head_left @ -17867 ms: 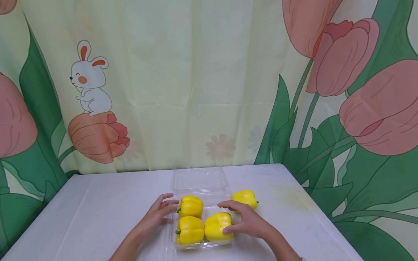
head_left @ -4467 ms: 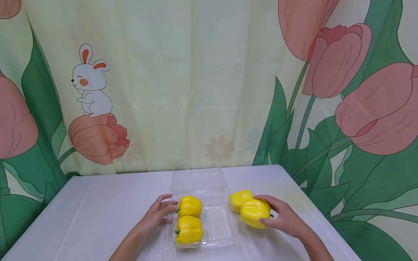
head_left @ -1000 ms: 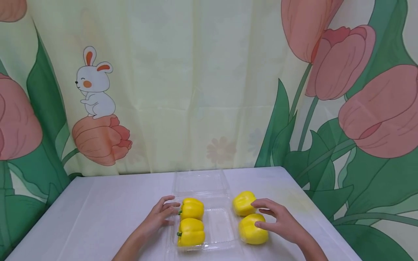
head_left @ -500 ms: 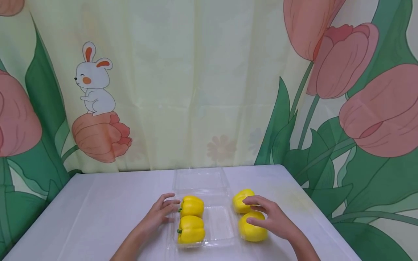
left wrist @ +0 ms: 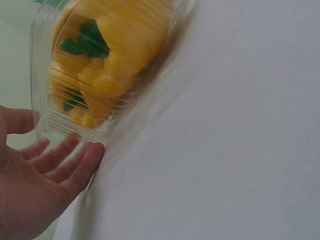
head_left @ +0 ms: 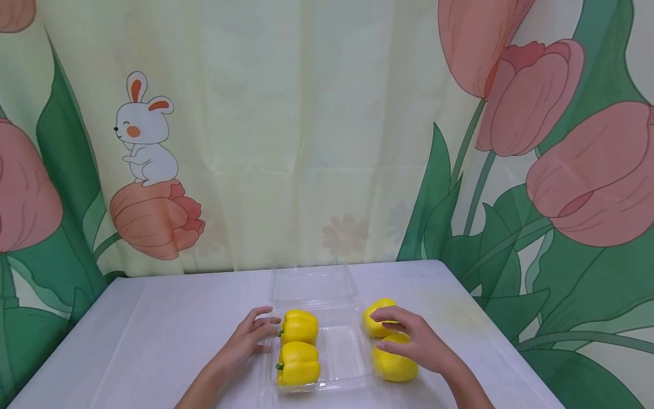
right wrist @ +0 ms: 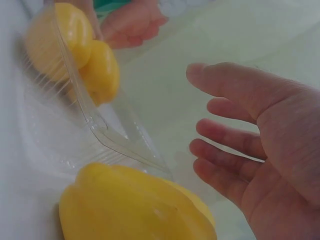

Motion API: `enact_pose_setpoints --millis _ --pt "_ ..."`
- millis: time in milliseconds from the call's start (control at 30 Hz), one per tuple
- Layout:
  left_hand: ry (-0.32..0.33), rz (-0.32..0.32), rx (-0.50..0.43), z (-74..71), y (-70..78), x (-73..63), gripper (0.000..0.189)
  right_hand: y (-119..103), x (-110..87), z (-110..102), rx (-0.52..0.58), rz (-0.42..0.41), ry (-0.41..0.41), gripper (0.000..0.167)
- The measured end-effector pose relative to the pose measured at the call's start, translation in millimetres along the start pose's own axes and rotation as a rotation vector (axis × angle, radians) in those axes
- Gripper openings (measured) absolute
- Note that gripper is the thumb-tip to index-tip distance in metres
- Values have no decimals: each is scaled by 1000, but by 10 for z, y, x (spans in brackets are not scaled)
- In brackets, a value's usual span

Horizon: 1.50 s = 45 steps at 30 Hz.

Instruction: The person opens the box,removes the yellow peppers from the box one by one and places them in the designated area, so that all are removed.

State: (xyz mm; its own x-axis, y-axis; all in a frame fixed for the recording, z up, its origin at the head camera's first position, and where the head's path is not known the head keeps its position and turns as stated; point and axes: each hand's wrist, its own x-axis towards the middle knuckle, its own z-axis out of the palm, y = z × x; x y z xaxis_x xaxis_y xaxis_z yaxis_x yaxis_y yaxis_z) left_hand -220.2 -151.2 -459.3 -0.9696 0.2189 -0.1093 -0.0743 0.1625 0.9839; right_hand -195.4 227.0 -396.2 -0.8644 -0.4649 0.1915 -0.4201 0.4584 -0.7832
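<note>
Beside the clear container edge (left wrist: 42, 90), left grip (head_left: 249, 336) wide, right grip (head_left: 416, 339) wide, apart from yellow peppers (head_left: 395, 366)

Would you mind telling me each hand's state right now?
Left hand: open, at the side of the clear container.
Right hand: open, holding nothing, near two yellow peppers.

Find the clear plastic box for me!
In the head view, the clear plastic box sits low centre on the table, beside the left hand, holding two yellow bell peppers.
</note>
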Motion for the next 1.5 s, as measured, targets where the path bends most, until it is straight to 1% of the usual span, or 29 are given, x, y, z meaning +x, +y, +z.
enact_pose_setpoints --millis 233,333,600,700,833,1067,1300,1400,1500 --pt "6 -10 -10 -2 24 -6 49 -21 44 13 13 -81 -3 43" --pt "7 -8 -11 -4 24 -6 47 -40 67 25 19 -96 -14 42" --pt "-3 8 -9 0 15 -7 50 -114 156 90 4 -16 -23 41" --pt "-8 9 -9 2 15 0 51 -136 180 117 -7 0 -26 41" --pt "-6 5 -4 -3 15 5 52 -169 196 143 -16 0 -28 42" --pt "-19 5 -6 -36 -20 -12 53 -206 218 195 13 -25 -52 40" --pt "-27 25 -44 -38 -62 3 54 -206 249 219 4 -7 -57 42" --pt "-26 20 -36 -36 -47 23 55 -214 280 215 0 -9 -52 42" --pt "-19 3 -24 -28 -46 11 55 -214 289 236 16 3 -52 41"
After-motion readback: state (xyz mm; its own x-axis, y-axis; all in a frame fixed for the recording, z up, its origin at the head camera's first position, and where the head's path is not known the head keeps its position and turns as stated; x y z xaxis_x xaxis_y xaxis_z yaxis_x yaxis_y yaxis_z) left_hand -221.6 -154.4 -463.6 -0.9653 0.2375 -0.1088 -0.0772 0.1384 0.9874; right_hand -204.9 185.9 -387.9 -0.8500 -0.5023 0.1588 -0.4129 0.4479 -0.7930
